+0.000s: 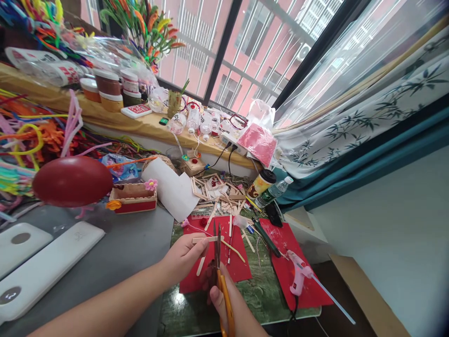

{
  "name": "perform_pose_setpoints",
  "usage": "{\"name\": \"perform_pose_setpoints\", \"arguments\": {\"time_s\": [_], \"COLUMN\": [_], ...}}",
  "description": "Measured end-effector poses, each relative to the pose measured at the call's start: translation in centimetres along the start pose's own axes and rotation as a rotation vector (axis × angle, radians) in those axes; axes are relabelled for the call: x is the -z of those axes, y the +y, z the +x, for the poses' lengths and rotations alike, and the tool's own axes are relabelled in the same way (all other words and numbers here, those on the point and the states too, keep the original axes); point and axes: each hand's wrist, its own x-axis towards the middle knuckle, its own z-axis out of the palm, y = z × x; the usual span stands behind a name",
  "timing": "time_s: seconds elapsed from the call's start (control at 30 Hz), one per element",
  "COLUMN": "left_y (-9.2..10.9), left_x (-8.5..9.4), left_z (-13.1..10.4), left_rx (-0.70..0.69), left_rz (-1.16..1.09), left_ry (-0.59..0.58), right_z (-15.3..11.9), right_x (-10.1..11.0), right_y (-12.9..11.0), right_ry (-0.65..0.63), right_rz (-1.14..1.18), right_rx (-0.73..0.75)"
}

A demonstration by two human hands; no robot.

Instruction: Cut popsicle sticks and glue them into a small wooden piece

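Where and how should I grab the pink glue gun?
Probably by the handle of the pink glue gun, coming from the near side. The handle points toward you, while the nozzle faces away and the long glue stick juts out behind. Your right hand holds scissors, so perhaps free it first.

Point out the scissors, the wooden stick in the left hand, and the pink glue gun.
Scissors (220, 281): head view, on the orange handle, just below the blades.
Wooden stick (211, 239): head view, on its flat face, near mid-length.
Pink glue gun (299, 274): head view, on its body.
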Motion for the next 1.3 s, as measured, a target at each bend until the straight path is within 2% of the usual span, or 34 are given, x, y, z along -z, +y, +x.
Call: {"name": "perform_pose_setpoints", "arguments": {"time_s": [0.27,0.5,0.67,0.83,0.97,1.13,1.3], "left_y": [-0.1,0.0,0.2,0.6,1.3,2.3,1.8], "left_x": [0.0,0.1,0.2,0.1,0.0,-0.2,-0.1], "left_z": [0.2,0.2,0.1,0.0,-0.1,0.0,0.0], "left_rx": [0.011,0.014,-0.017,-0.012,-0.032,-0.021,-0.009], "left_rz": [0.015,0.024,0.051,0.027,0.017,-0.061,-0.107], "left_ry": [-0.028,-0.014,-0.025,-0.037,-0.049,-0.102,-0.133], "right_z": [-0.1,-0.5,-0.2,0.2,0.3,0.4,0.2], "right_x": [0.0,1.3,0.6,0.1,0.3,0.6,0.4], "right_y": [1.3,0.5,0.3,-0.1,-0.7,-1.1,-0.9], "right_ry": [0.077,0.067,0.038,-0.005,-0.034,-0.011,0.044], "right_rz": [-0.143,-0.194,-0.11,-0.034,-0.074,-0.175,-0.193], "right_rx": [-0.044,-0.081,-0.079,-0.003,0.031,0.037,-0.001]}}
